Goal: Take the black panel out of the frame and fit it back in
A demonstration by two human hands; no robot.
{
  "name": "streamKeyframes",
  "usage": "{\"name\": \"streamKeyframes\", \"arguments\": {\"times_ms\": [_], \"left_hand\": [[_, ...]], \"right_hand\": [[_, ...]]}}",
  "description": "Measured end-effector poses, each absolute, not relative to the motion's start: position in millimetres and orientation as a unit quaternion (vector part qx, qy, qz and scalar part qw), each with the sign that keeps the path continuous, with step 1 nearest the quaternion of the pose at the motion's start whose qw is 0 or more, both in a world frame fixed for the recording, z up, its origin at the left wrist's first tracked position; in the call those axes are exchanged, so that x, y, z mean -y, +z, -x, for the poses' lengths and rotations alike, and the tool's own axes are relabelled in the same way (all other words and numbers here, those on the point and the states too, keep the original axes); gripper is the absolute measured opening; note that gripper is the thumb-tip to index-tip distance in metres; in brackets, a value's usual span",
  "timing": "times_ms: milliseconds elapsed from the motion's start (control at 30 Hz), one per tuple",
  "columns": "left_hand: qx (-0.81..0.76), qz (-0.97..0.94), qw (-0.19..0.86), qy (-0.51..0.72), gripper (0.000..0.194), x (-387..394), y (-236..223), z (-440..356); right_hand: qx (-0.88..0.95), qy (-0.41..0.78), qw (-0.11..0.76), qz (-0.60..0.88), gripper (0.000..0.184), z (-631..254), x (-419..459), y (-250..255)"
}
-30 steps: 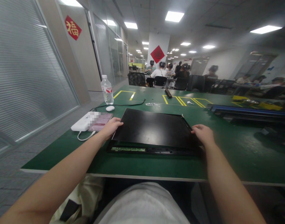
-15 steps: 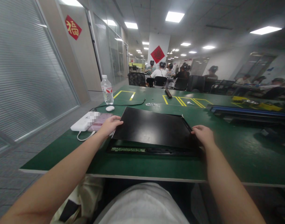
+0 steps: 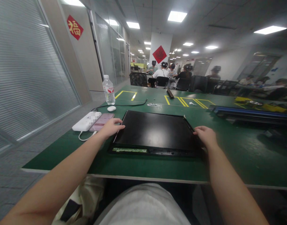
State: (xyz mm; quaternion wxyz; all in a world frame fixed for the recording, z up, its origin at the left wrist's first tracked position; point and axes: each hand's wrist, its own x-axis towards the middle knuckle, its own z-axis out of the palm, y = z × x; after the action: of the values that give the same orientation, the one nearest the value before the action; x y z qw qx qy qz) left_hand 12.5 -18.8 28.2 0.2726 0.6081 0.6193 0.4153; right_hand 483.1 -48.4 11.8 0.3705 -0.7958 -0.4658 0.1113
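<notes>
At far left, a slatted glass partition [image 3: 28,68] flanks a pale door bearing a red diamond sign [image 3: 75,27]. Beside them, on a green table [image 3: 63,153], a white power bank [image 3: 81,122] sits against a pink-screened phone [image 3: 103,121], with an upright water bottle [image 3: 108,90] and a small white case [image 3: 111,108] farther back.

The person's left hand [image 3: 113,127] reaches the left edge of a black screen panel [image 3: 152,129], thumb and fingers slightly apart. The panel lies over a black frame [image 3: 176,152] near the table's front edge, a green circuit board [image 3: 129,150] exposed along the near side. Behind, seated people [image 3: 161,73] work before a column with a red diamond. The right hand [image 3: 205,136] has its fingertips bunched at the frame's right rim. Farther right lie long dark bars [image 3: 248,112], one edged in blue.

Pixelation blurs the power bank's markings. The left hand's underside is out of sight, and whether it grips the panel cannot be told; the right hand's hold is equally unclear. The panel covers most of the frame. Dark objects [image 3: 273,136] at far right are too dim to identify, and the table runs out of view.
</notes>
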Motion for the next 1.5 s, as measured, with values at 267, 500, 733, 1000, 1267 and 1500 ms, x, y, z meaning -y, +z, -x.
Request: {"name": "streamKeyframes", "arguments": {"times_ms": [267,500,733,1000,1267,1500], "left_hand": [[-0.611,-0.637,0.265,0.389,0.012,16.7,25.7,-12.5],[-0.613,-0.656,0.252,0.361,0.012,17.5,27.2,-12.4],[-0.634,-0.679,0.205,0.308,0.017,9.6,19.1,-5.9],[-0.634,-0.706,0.182,0.259,0.024,7.0,14.8,-4.3],[-0.628,-0.720,0.158,0.250,0.022,7.6,17.0,-3.5],[-0.577,-0.753,0.159,0.274,0.056,8.0,13.1,-3.0]], "right_hand": [[0.460,0.121,0.387,0.790,0.030,-484.1,47.4,10.4],[0.461,0.127,0.390,0.787,0.033,-488.7,44.7,5.9],[0.452,0.143,0.399,0.785,0.031,-494.1,40.0,1.0],[0.459,0.146,0.406,0.777,0.031,-494.8,40.5,-0.4],[0.465,0.130,0.392,0.784,0.028,-491.6,42.0,2.0],[0.470,0.115,0.382,0.787,0.026,-488.7,43.7,4.8]]}}
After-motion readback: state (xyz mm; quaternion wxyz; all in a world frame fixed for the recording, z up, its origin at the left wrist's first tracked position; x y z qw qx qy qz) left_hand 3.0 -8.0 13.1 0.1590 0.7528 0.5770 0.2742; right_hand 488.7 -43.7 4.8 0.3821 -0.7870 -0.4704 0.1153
